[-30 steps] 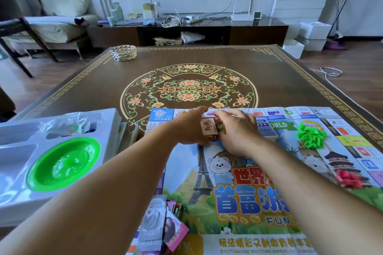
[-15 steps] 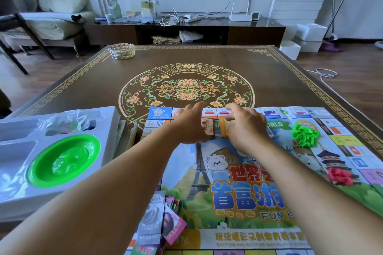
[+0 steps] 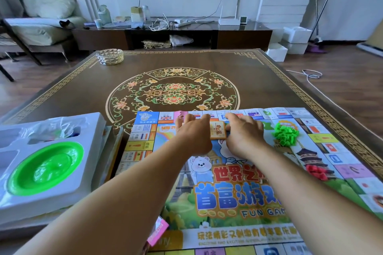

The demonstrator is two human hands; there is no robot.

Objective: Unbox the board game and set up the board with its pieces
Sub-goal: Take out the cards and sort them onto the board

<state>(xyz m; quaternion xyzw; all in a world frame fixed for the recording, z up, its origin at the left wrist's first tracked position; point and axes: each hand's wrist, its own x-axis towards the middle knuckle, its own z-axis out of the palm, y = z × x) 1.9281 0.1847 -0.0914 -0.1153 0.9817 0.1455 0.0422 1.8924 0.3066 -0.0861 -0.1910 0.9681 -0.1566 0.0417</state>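
Near the far edge of the game board (image 3: 238,196), my left hand (image 3: 192,136) and right hand (image 3: 244,136), fingers extended, press the orange card deck (image 3: 218,130), which now lies flat on the board instead of held up; I judge the cards placed.

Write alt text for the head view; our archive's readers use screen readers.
Two hands, left and right, steady a deck of orange cards between them on an unfolded game board on a patterned brown table. Green pieces and red pieces sit piled on the board's right side; a white tray with a green dish lies left.
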